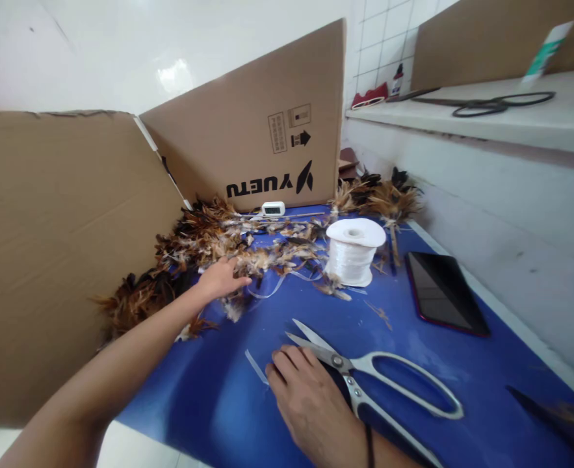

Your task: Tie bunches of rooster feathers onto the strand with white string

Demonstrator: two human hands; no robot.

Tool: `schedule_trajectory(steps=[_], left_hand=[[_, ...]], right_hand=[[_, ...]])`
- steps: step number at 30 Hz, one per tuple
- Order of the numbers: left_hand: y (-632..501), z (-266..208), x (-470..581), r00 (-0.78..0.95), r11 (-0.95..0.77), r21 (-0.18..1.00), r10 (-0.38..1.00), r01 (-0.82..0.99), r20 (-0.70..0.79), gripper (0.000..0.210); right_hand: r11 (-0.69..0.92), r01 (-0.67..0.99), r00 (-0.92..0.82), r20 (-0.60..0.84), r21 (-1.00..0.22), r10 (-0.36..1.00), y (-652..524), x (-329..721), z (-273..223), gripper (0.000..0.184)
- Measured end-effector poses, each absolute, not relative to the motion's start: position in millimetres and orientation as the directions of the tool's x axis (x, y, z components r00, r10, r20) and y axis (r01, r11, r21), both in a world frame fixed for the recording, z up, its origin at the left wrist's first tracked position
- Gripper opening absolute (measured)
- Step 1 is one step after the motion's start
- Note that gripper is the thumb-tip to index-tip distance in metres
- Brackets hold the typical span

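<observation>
R hand [311,400] by scissors [365,365], L hand [220,278] at feathers [196,242]; can't tell either grip's state. Box [238,130] mkd "YUETU".

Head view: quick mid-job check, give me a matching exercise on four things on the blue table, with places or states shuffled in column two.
1. Brown and cream fluffy feathers
2. Silver metal scissors
3. White cylindrical spool
4. Black rectangular red-edged device

A. Standing upright
B. Lying flat, screen dark
C. At the left hand
D. Blades parted, beside the right hand

Pairs: 1-C; 2-D; 3-A; 4-B
</observation>
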State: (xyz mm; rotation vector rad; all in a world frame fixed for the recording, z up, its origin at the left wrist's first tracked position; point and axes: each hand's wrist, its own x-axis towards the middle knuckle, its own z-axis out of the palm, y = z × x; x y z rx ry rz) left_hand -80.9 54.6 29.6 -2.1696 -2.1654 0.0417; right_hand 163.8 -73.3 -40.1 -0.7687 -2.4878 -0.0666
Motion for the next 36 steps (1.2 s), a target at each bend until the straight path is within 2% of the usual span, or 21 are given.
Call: schedule_trajectory(steps=[3, 5, 9, 11, 14, 18, 21, 23, 27, 29, 31, 34, 36], left_hand=[[46, 13, -67, -0.01, 0.009, -0.029, 0.999, 1.0, -0.034, 0.069], [54, 7, -52, 0.039, -0.039, 0.05, 0.999, 0.998, -0.006, 0.064], [75, 5, -18, 0.16, -0.183, 0.271, 0.981, 0.945, 0.106, 0.065], [72, 5, -10, 0.14, -0.205, 0.308, 0.966, 0.929, 0.219, 0.064], [43, -1, -15, -0.041, -0.055, 0.289, 0.948, 0.956, 0.315, 0.061], [0, -17, -38, -0.304, 0.269, 0.274, 0.948, 0.923, 0.094, 0.07], [-2, -25, -37, -0.326, 0.311, 0.252, 0.945, 0.916, 0.016, 0.075], [14, -27, -23, -0.318, 0.3, 0.294, 0.948, 0.907, 0.014, 0.078], [69, -24, 18, -0.296, 0.22, 0.477, 0.951, 0.851, 0.09, 0.083], [91, -21, 33, -0.227, 0.104, 0.577, 0.963, 0.81, 0.145, 0.085], [104, -15, 35, -0.174, 0.002, 0.636, 0.962, 0.771, 0.209, 0.076], [109, -3, 13, -0.224, -0.049, 0.583, 0.895, 0.811, 0.386, 0.05], [107, 7, -15, -0.332, 0.064, 0.495, 0.814, 0.866, 0.476, 0.04]], right_hand=[[0.836, 0.538, -0.685, 0.521, -0.111, 0.51, -74, 164, -43, 0.018], [0.838, 0.533, -0.682, 0.527, -0.116, 0.506, -73, 164, -45, 0.021], [0.841, 0.529, -0.684, 0.53, -0.114, 0.502, -72, 164, -49, 0.025], [0.842, 0.527, -0.684, 0.531, -0.115, 0.501, -71, 165, -51, 0.026], [0.847, 0.518, -0.68, 0.543, -0.121, 0.493, -71, 164, -53, 0.026], [0.85, 0.513, -0.662, 0.575, -0.121, 0.481, -71, 162, -54, 0.028], [0.851, 0.515, -0.643, 0.61, -0.103, 0.463, -70, 160, -54, 0.031], [0.856, 0.51, -0.636, 0.63, -0.09, 0.445, -69, 160, -54, 0.031], [0.862, 0.501, -0.633, 0.647, -0.075, 0.425, -67, 161, -55, 0.03], [0.863, 0.5, -0.63, 0.652, -0.075, 0.422, -67, 163, -54, 0.031], [0.866, 0.493, -0.629, 0.656, -0.078, 0.417, -67, 164, -54, 0.033], [0.871, 0.484, -0.633, 0.653, -0.088, 0.417, -67, 165, -54, 0.032], [0.872, 0.482, -0.634, 0.653, -0.086, 0.415, -67, 164, -55, 0.031]])
